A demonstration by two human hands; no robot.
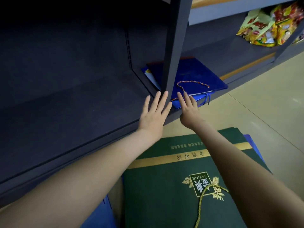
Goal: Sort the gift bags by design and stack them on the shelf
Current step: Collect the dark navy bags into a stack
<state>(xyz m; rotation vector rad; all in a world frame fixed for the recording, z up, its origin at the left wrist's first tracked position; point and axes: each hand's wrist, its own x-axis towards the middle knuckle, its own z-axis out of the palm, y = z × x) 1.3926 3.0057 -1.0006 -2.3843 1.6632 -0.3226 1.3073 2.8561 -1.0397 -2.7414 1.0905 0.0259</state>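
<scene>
A stack of flat blue gift bags [194, 74] lies on the dark bottom shelf [65, 104], partly behind a grey upright post [174, 46], with a multicoloured rope handle on top. My left hand [154, 111] reaches over the shelf's front edge with straight, spread fingers, just left of the post. My right hand [189, 109] stretches out flat, its fingertips touching the near edge of the blue bags. A pile of flat green gift bags [164, 186] with gold print and a gold cord lies on the floor under my arms. More blue bags [253, 145] peek out beneath it.
Colourful snack packets [269, 23] sit on the shelf bay at the upper right. Beige tiled floor [271, 104] stretches to the right. The left shelf bay has a dark back wall and an upper shelf above.
</scene>
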